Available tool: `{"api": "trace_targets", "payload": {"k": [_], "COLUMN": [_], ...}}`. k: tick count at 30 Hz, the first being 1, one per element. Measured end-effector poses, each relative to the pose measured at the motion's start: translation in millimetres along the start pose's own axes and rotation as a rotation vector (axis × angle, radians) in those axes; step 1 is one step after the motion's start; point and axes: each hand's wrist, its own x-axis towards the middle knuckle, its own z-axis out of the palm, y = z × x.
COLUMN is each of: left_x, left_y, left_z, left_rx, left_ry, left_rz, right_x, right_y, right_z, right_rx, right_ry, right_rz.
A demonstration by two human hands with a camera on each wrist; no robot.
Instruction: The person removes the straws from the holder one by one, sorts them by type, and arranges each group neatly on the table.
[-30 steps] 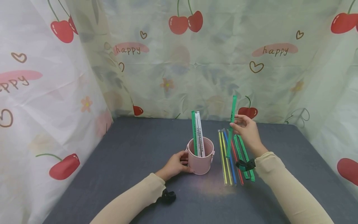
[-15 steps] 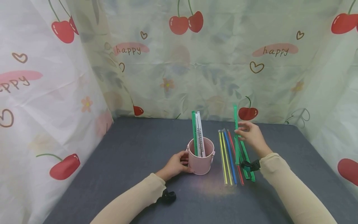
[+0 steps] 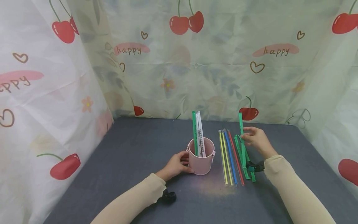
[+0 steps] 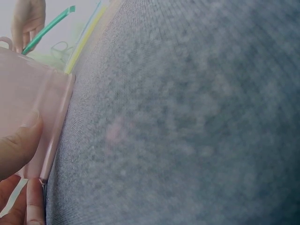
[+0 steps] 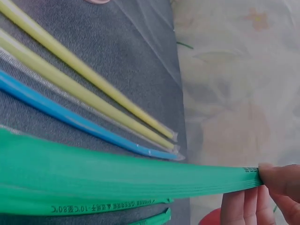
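My left hand [image 3: 176, 165] grips the side of a small pink bucket [image 3: 199, 166], which stands upright on the table. In the left wrist view the thumb [image 4: 21, 145] presses on the bucket's wall. One green-wrapped straw [image 3: 194, 133] and white-wrapped straws [image 3: 200, 135] lean inside it. To the right, my right hand [image 3: 258, 140] pinches a green-wrapped straw [image 3: 241, 124] between thumb and fingers, its far end raised. That straw hangs above other green-wrapped straws [image 3: 237, 144] on the table and partly hides them. Printed lettering shows on green wrapping in the right wrist view.
Between bucket and right hand lie two yellow straws [image 3: 222, 155], a blue straw [image 3: 231, 158] and a red straw [image 3: 236, 152], side by side in clear sleeves. The dark table [image 3: 139, 143] ends at a patterned curtain [image 3: 212, 68] behind.
My right hand has moved right and down toward me with the green-wrapped straw, from over the blue and red straws to over the green ones. The left hand and bucket stay put.
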Motion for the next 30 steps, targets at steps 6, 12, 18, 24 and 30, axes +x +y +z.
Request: {"api": "trace_targets", "payload": {"k": [6,12,18,24,30], "left_x": [-0.4,-0.2,0.6,0.5,0.2], "left_y": [-0.4,-2.0,-2.1,-1.8,-1.2], "left_z": [-0.4,0.5,0.4,-0.2,-0.1], "left_rx": [-0.004,-0.03,-0.019,-0.021,-0.035], "left_ry": [-0.004,-0.005,-0.004,-0.007,-0.009], "left_rz": [0.011,0.036,0.026,0.023,0.033], "right_x": [-1.6,-5.9,-8.7,-10.3,-8.7], "right_y": [8,11,15,24,34], "right_z": [-3,-5,-10,-13,-16], "right_rx": [-0.023,-0.036,-0.04,-0.033,-0.026], "right_ry": [-0.027,-0.036,-0.059,-0.077,-0.077], "right_rz": [0.042,0.078,0.118,0.141,0.159]}}
